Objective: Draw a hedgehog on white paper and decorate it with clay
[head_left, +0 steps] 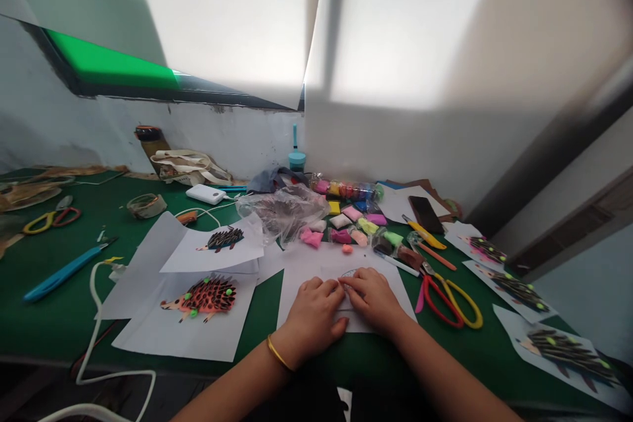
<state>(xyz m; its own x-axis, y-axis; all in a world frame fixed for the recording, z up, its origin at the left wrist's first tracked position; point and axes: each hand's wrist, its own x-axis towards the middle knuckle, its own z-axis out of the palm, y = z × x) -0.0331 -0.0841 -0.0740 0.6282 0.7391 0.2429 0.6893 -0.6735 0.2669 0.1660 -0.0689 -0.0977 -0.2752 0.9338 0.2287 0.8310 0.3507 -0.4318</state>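
My left hand [316, 313] rests on a white sheet of paper [297, 277], its fingers bent together and the thumb lower down. Facing it, my right hand [373, 297] also has curled fingers, and the fingertips of both meet over a small paper with an outline drawing [349, 273]. Whatever lies under or between the fingertips is hidden. Just beyond the hands sits a small lump of orange clay [347, 248]. Several packets of coloured clay, such as a pink one [311, 237], lie farther back.
Red-and-yellow scissors [448, 297] and a white pen [400, 264] lie to the right, with a yellow cutter [424, 232] and phone [426, 213] behind. Left are hedgehog pictures [208, 297], a blue cutter [64, 273] and a white cable [93, 303]. A plastic bag [284, 208] lies centre back.
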